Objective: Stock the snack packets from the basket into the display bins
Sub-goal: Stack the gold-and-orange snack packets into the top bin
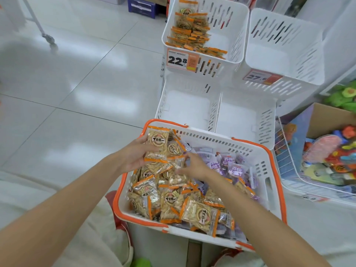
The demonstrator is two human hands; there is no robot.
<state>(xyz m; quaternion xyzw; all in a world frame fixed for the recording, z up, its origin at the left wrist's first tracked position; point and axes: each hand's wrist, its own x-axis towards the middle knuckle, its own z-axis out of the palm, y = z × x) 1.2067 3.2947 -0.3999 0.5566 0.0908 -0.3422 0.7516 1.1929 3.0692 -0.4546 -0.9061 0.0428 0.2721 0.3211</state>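
1. basket (268, 164): white, orange rim and handles, nearest the camera, between the two forearms
2. In it: orange packets (200, 212) piled across the left and near side, purple packets (234, 169) at the far-right side. The two kinds touch where they meet
3. left hand (133, 157): over the basket's far-left corner, fingers and thumb clamped round a stack (157, 145) of orange packets. The stack is upright with its label facing the camera, lifted just above the pile
4. right hand (194, 166): just right of the stack, over the basket's middle, palm down. Its fingertips are at a clear packet (178, 162) under the stack. Blurred there, so cannot tell if it pinches or only touches
5. Just past the basket's far rim: lower-left bin (161, 105) and lower-right bin (267, 120), white, slotted walls, side by side and touching
6. One tier up and further back: top-left bin (240, 35) holds a heap of orange packets against its left wall, with the 22.8 tag (182, 60) on its front
7. top-right bin (285, 47) is right beside it, with the 27.6 tag (262, 77) on its front
8. Right edge: toy box (327, 116), cardboard, coloured toys inside
9. Left and far: glossy tiled floor (77, 74)
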